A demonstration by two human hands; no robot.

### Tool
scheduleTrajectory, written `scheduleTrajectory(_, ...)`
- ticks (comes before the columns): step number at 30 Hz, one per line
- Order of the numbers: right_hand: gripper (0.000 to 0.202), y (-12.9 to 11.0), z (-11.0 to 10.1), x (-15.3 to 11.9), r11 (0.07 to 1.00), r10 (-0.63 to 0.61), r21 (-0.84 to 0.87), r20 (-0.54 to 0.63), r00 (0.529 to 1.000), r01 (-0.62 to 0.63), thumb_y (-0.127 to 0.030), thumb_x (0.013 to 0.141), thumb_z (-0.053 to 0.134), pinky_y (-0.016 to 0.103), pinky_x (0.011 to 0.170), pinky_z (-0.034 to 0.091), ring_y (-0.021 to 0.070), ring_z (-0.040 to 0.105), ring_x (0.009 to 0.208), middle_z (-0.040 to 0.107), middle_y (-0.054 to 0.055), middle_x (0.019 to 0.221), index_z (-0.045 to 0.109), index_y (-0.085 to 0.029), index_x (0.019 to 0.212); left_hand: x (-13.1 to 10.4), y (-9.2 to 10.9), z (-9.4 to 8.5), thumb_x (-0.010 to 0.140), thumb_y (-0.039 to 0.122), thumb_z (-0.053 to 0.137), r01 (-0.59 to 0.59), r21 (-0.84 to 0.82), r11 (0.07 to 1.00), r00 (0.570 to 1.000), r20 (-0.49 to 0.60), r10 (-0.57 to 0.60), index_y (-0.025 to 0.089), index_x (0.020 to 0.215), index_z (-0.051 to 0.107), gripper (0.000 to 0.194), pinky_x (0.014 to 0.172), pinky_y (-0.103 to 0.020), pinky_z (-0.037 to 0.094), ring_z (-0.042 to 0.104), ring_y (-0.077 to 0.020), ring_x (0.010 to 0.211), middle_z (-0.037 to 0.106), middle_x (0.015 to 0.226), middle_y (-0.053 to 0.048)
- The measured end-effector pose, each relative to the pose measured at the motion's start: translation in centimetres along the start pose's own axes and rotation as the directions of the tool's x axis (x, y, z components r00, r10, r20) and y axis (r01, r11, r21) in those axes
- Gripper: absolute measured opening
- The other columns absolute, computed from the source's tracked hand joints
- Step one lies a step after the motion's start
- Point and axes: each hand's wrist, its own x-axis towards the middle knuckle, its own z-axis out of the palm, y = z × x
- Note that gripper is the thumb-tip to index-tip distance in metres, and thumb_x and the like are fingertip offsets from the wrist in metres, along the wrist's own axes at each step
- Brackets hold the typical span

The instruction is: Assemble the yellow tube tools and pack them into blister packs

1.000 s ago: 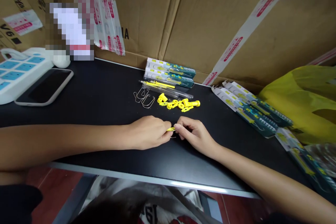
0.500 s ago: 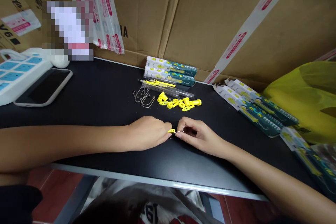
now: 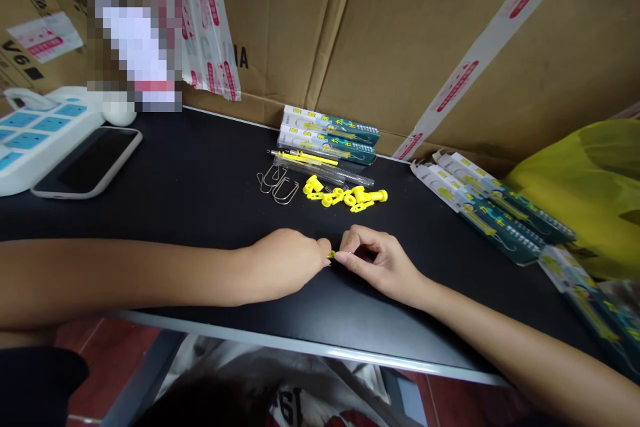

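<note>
My left hand (image 3: 287,265) is closed on a small yellow piece (image 3: 331,255), of which only the tip shows between the hands. My right hand (image 3: 377,259) pinches a thin metal wire, mostly hidden, right against that piece. Just beyond the hands lie several yellow plastic parts (image 3: 357,197) with small springs among them. Metal hooks (image 3: 285,191) rest to their left. Behind these are clear tubes (image 3: 350,175) and yellow rods (image 3: 313,158).
Boxes (image 3: 327,138) stand at the back of the black table (image 3: 200,213), with more boxes (image 3: 480,203) on the right by a yellow bag (image 3: 575,180). A phone (image 3: 90,163) and a power strip (image 3: 45,133) are at left. Cardboard (image 3: 425,27) rises behind.
My hands have come closer together, and less of the yellow piece and the wire shows between them. My left hand has turned slightly. The whole view has shifted a little.
</note>
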Motion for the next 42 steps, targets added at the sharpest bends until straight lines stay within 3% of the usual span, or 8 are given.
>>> scheduleTrajectory(7,0.027,-0.4,0.3,0.3,0.994,0.036,0.106,-0.07,0.997,-0.028,-0.033,0.082,0.065,0.025,0.053,0.036,0.01,0.046,0.055,0.052,-0.002,0.061,0.047,-0.019,0.067,-0.3,0.2,0.4,0.096,0.026,0.038,-0.043,0.022,0.999,0.996,-0.081,0.045,0.012,0.088,0.056,0.025,0.051,-0.029,0.045,0.067,-0.0236,0.06,0.065,0.066,-0.007)
scheduleTrajectory(14,0.032,-0.7,0.0,0.4,0.983,0.134,0.125,0.028,0.991,-0.136,-0.04,0.08,0.067,0.024,0.052,0.035,0.0096,0.044,0.052,0.05,-0.004,0.055,0.046,-0.019,0.067,-0.3,0.1,-0.1,0.095,0.031,0.04,-0.003,-0.016,1.0,0.999,-0.045,0.003,0.013,0.088,0.056,0.025,0.051,-0.03,0.046,0.068,-0.025,0.062,0.067,0.068,-0.007)
scheduleTrajectory(19,0.031,-0.8,-0.1,0.4,0.991,0.123,0.054,0.037,0.992,-0.125,-0.039,0.082,0.065,0.024,0.052,0.033,0.0099,0.043,0.055,0.047,-0.004,0.059,0.047,-0.019,0.067,-0.2,-0.1,-0.3,0.096,0.029,0.036,0.003,-0.027,1.0,0.999,-0.034,-0.004,0.013,0.087,0.056,0.027,0.052,-0.028,0.046,0.068,-0.0231,0.064,0.067,0.068,-0.006)
scheduleTrajectory(26,0.027,-1.1,-0.8,0.3,0.995,0.101,-0.033,0.132,0.986,-0.097,-0.037,0.088,0.057,0.023,0.055,0.033,0.0093,0.04,0.059,0.043,-0.004,0.064,0.049,-0.017,0.071,-0.2,-0.1,-0.6,0.096,0.026,0.036,-0.012,-0.029,1.0,1.0,-0.015,0.012,0.013,0.086,0.057,0.027,0.05,-0.029,0.046,0.068,-0.0236,0.06,0.066,0.066,-0.006)
scheduleTrajectory(32,0.033,-0.9,-0.3,0.5,0.995,0.069,0.068,0.045,0.997,-0.072,-0.038,0.085,0.06,0.024,0.052,0.029,0.0091,0.033,0.057,0.038,-0.005,0.061,0.041,-0.019,0.065,-0.1,-0.1,-0.4,0.095,0.024,0.035,-0.015,-0.051,0.999,0.999,-0.033,0.014,0.013,0.086,0.056,0.025,0.05,-0.029,0.046,0.068,-0.024,0.06,0.066,0.066,-0.007)
scheduleTrajectory(42,0.034,-0.5,0.6,0.3,0.999,0.023,0.032,-0.088,0.996,-0.02,-0.041,0.082,0.063,0.024,0.053,0.033,0.0103,0.04,0.057,0.045,-0.003,0.062,0.045,-0.019,0.065,-0.1,0.3,-0.5,0.096,0.027,0.035,0.048,-0.025,0.999,0.999,-0.017,-0.048,0.013,0.088,0.056,0.027,0.049,-0.03,0.045,0.067,-0.0255,0.058,0.066,0.063,-0.007)
